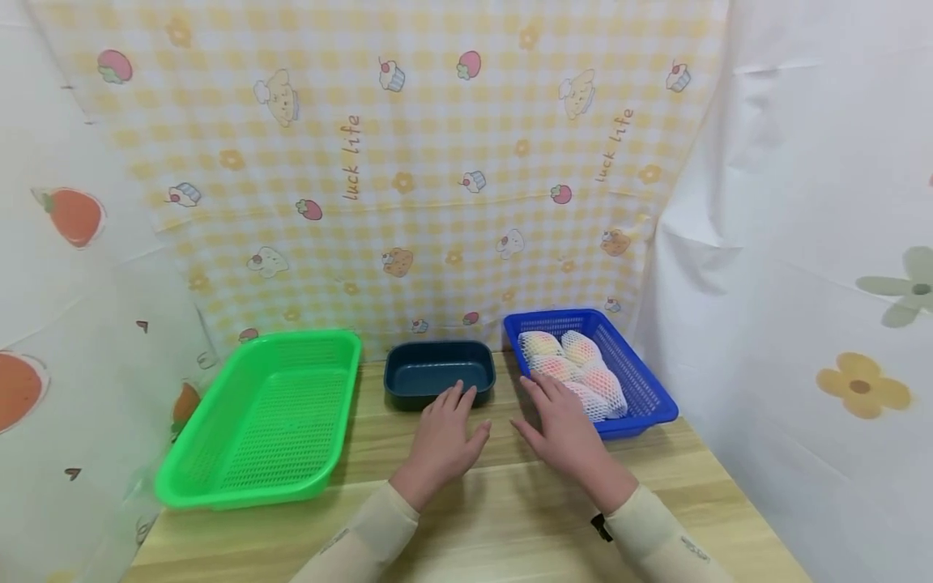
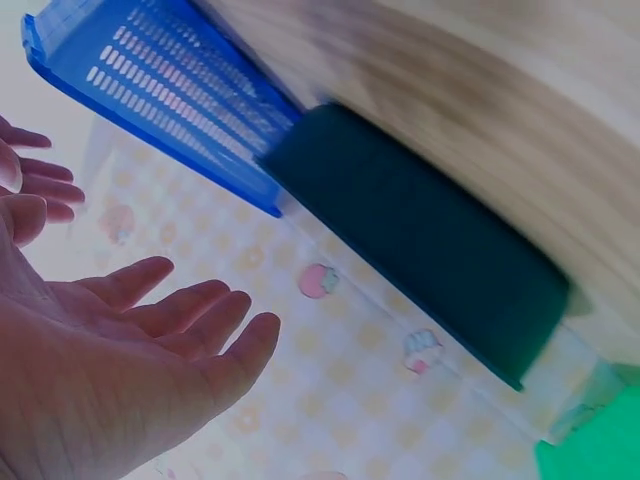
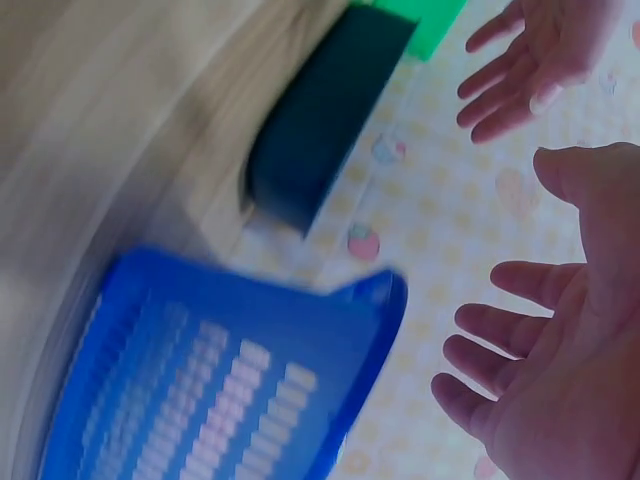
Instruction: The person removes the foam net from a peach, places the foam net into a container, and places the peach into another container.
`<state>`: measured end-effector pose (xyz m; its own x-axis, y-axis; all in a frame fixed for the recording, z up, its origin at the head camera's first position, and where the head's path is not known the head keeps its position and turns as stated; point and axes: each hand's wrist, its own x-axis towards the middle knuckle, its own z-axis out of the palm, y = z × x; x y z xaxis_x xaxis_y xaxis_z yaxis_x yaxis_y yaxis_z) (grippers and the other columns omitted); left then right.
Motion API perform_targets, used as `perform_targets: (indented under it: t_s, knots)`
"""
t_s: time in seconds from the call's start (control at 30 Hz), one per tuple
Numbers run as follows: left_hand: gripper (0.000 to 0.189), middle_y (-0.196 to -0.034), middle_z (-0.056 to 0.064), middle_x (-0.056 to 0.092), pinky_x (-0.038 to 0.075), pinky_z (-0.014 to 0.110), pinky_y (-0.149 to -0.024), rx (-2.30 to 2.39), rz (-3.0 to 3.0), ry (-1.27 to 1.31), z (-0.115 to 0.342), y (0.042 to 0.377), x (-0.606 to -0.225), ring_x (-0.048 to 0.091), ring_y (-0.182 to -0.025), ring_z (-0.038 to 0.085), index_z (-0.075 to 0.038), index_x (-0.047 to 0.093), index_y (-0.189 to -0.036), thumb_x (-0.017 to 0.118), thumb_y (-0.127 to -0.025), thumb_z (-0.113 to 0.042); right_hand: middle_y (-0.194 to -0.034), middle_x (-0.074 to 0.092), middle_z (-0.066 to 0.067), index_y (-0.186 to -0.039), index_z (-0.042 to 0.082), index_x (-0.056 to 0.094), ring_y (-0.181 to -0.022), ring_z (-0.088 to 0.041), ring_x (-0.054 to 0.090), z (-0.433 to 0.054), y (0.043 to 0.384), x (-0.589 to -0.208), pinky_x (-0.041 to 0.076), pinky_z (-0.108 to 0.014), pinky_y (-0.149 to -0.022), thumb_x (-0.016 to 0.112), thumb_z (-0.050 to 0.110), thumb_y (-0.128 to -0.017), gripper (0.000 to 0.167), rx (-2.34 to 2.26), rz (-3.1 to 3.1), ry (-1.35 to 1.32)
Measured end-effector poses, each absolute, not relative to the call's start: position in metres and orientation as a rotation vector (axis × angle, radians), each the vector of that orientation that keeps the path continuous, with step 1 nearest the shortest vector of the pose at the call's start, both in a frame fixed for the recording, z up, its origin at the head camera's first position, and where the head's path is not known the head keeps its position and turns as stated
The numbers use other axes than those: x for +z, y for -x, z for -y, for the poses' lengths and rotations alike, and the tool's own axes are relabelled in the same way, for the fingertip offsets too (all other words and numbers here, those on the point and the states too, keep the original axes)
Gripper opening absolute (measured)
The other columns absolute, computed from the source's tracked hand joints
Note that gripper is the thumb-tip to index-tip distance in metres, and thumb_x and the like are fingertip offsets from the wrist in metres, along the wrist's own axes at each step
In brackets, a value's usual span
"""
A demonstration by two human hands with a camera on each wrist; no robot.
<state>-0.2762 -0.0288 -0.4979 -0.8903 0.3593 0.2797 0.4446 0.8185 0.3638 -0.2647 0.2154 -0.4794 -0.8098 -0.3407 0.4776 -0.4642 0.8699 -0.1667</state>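
Note:
My left hand (image 1: pixel 445 437) is held over the table in front of the dark teal rectangular dish (image 1: pixel 440 374), fingertips overlapping its near rim in the head view. Its fingers are spread and relaxed, as the left wrist view shows. My right hand (image 1: pixel 560 425), also with relaxed fingers and nothing in it, hovers by the near left corner of the blue plastic basket (image 1: pixel 641 389). Inside that basket lie several round, yellow-pink fruits (image 1: pixel 581 350) in white foam nets. The dish holds nothing. Both palms face inward, thumbs toward each other.
A large bright green basket (image 1: pixel 284 437) with nothing in it stands on the left of the wood-grain table (image 1: pixel 510 534). Behind everything hangs a yellow checked cloth (image 1: pixel 437 146). White printed sheets (image 1: pixel 787 324) close off both sides.

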Motion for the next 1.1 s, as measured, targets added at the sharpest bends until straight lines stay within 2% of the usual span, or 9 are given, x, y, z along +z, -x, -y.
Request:
perform_targets:
  t_s: [0.47, 0.7, 1.1]
  knots:
    - [0.071, -0.173, 0.021, 0.041, 0.037, 0.065, -0.124, -0.617, 2.764, 0.755, -0.024, 0.287, -0.487, 0.040, -0.158, 0.043, -0.007, 0.047, -0.167, 0.050, -0.114, -0.054, -0.164, 0.051, -0.026, -0.163, 0.004, 0.053, -0.149, -0.049, 0.050, -0.260, 0.262, -0.472, 0.044, -0.070, -0.116, 0.077, 0.044, -0.105, 0.074, 0.361, 2.648, -0.455]
    - [0.074, -0.171, 0.020, 0.044, 0.039, 0.062, -0.124, -0.539, 2.794, 0.763, -0.042, 0.289, -0.487, 0.041, -0.158, 0.039, -0.010, 0.046, -0.169, 0.047, -0.114, -0.059, -0.158, 0.056, -0.028, -0.156, -0.002, 0.058, -0.145, -0.050, 0.053, -0.272, 0.262, -0.475, 0.047, -0.071, -0.113, 0.082, 0.039, -0.102, 0.072, 0.345, 2.613, -0.440]
    - [0.074, -0.174, 0.020, 0.039, 0.039, 0.063, -0.124, -0.553, 2.782, 0.816, -0.065, 0.303, -0.492, 0.041, -0.158, 0.042, -0.008, 0.048, -0.167, 0.048, -0.114, -0.059, -0.155, 0.059, -0.028, -0.153, -0.004, 0.059, -0.142, -0.049, 0.057, -0.292, 0.279, -0.481, 0.049, -0.067, -0.112, 0.077, 0.038, -0.106, 0.065, 0.352, 2.689, -0.364]
